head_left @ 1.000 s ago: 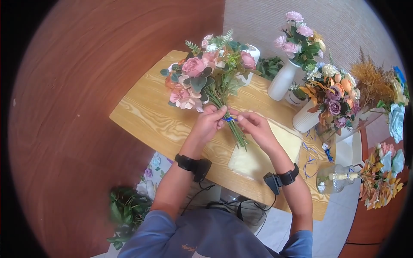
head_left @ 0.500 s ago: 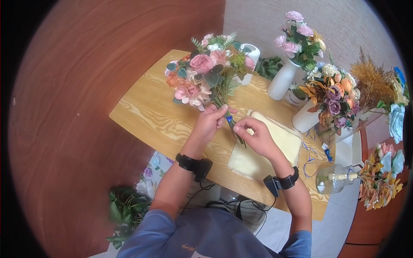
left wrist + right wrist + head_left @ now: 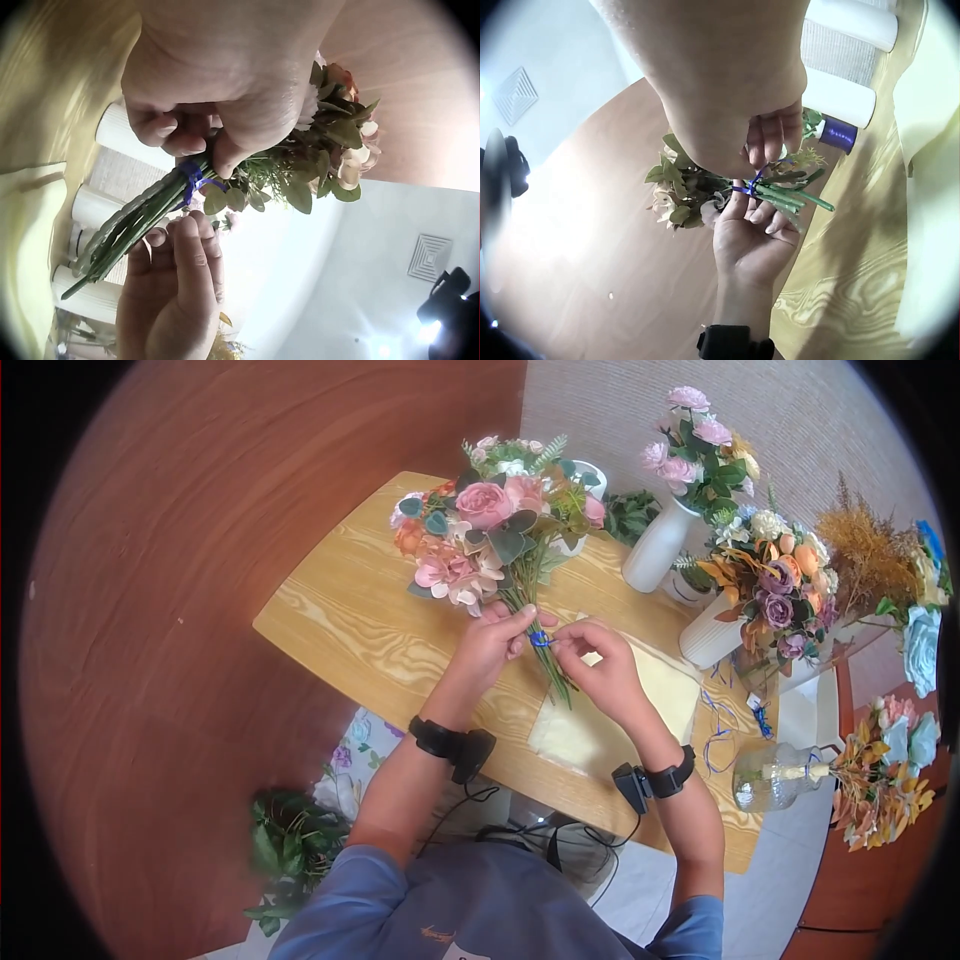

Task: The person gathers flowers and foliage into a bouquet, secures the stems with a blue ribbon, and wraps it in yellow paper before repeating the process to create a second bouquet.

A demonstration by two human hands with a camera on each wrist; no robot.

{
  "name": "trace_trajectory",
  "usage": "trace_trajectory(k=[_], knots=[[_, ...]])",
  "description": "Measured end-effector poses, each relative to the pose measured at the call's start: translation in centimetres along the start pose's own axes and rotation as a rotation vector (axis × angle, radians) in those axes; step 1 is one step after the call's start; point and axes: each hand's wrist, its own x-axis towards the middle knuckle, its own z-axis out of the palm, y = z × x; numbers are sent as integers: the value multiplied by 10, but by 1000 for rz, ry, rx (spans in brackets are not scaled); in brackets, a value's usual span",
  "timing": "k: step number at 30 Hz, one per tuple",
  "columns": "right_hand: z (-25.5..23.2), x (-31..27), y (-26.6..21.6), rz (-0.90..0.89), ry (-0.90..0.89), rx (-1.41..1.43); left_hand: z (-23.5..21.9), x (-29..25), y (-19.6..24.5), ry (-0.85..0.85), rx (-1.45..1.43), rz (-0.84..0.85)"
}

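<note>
My left hand (image 3: 490,645) grips the stems of a bouquet (image 3: 485,520) of pink, peach and cream flowers with green leaves, its blooms tilted away over the table. Around the green stems (image 3: 127,221), just below the thumb, runs a thin blue ribbon (image 3: 540,639). Close beside that binding, my right hand (image 3: 605,670) pinches a short end of the ribbon between thumb and forefinger. In the right wrist view a strand of ribbon (image 3: 759,177) runs up from the stems toward the right fingers, which partly hide it. The cut stem ends point down toward the person.
A pale yellow cloth (image 3: 640,710) lies on the wooden table (image 3: 340,600) under the right hand. White vases of flowers (image 3: 660,545) stand at the back right. Loose blue ribbon (image 3: 718,745) and a glass vase (image 3: 775,778) lie at the right edge.
The right hand drew down and away from the binding, then came back up to it. The bouquet has shifted slightly to the right in the left hand's grip.
</note>
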Motion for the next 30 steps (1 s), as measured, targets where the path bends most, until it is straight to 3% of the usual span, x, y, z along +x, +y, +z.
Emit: trace_trajectory(k=[4, 11, 13, 17, 19, 22, 23, 25, 29, 30], knots=[[2, 3, -5, -220, -7, -199, 3, -3, 0, 10, 9, -35], [2, 4, -2, -272, -14, -256, 5, -7, 1, 65, 34, -69], [2, 2, 0, -72, 8, -111, 7, -8, 2, 58, 30, -71], [3, -2, 14, -41, 26, -2, 5, -6, 5, 14, 4, -72], [5, -2, 21, 190, 70, 287, 2, -6, 4, -20, -6, -66], [2, 4, 17, 326, 156, 529, -2, -5, 3, -100, 80, -96], [1, 3, 23, 326, 155, 530, -2, -5, 2, -81, 41, -76], [-3, 0, 38, 318, 15, 195, -4, -3, 0, -62, 2, -56], [-4, -3, 39, 380, 3, 241, -6, 0, -3, -65, -48, -25], [-4, -2, 37, 391, 71, 236, -5, 0, -4, -67, -63, -14]])
